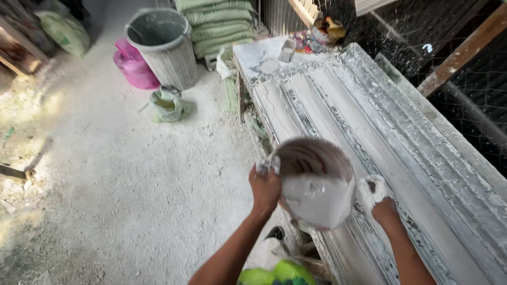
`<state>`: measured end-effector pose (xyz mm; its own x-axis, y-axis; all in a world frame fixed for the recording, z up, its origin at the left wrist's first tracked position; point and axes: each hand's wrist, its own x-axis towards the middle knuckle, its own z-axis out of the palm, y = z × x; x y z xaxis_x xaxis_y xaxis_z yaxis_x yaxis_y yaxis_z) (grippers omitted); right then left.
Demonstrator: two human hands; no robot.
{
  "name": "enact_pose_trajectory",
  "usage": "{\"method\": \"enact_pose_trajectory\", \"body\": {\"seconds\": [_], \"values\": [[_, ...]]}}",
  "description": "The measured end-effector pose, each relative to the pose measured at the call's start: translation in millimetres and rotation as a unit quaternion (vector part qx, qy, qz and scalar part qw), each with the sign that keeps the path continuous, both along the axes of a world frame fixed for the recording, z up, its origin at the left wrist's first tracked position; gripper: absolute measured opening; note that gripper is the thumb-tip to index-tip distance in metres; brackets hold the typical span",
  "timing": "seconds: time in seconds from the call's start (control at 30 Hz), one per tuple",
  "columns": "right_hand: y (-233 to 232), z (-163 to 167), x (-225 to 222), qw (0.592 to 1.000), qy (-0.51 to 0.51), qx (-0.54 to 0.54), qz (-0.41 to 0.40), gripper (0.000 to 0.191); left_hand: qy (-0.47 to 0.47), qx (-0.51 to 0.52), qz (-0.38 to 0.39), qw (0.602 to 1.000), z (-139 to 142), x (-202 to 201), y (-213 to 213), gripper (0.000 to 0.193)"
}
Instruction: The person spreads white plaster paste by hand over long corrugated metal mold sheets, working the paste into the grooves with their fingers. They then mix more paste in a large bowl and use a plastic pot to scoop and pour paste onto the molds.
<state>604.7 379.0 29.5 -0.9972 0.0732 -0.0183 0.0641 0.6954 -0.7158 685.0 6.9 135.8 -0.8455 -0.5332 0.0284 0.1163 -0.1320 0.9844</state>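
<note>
Plaster-filled bowl [316,182] tilted above long ridged tabletop [401,137]. Left hand [265,187] fingers clamped on bowl rim. Right hand [376,196], plaster-coated, beside bowl; finger state unclear. Grey bin [163,47] on floor [105,174].

1 round plaster-filled mixing bowl [316,182], 1 grey ribbed plastic bin [163,46], 1 pink plastic bucket [133,66], 1 stack of green sacks [217,25].

The left hand [265,187] grips a tilted bowl [316,182] (plaster inside) over the long mould [380,137], right hand [376,195] beside it
</note>
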Motion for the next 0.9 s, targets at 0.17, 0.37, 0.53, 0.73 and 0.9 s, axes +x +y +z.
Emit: {"method": "enact_pose_trajectory", "body": {"seconds": [0.17, 0.37, 0.53, 0.73, 0.9], "values": [[-25.4, 2.3, -88.6, 0.994, -0.013, -0.106, 0.034, 0.032, -0.008, 0.012, -0.001, 1.000, -12.5, -110.7, -7.4, 0.030], [-60.6, 49.6, -191.6, 0.994, -0.035, -0.088, 0.052, 0.028, -0.066, -0.067, -0.021, 0.995, -12.2, -235.8, -23.7, 0.051], [-88.0, 57.6, -296.6, 0.991, -0.004, -0.125, 0.036, 0.027, 0.031, -0.249, 0.002, 0.968, 3.0, -372.4, -49.9, 0.035], [-135.2, 34.5, -420.5, 0.985, 0.023, -0.172, 0.022, 0.025, 0.156, -0.262, -0.072, 0.950, 20.4, -515.5, -78.9, 0.023], [-174.6, 12.0, -496.0, 0.977, 0.000, -0.212, -0.006, 0.025, 0.247, -0.365, -0.058, 0.896, 23.6, -597.2, -98.7, 0.009]]}}
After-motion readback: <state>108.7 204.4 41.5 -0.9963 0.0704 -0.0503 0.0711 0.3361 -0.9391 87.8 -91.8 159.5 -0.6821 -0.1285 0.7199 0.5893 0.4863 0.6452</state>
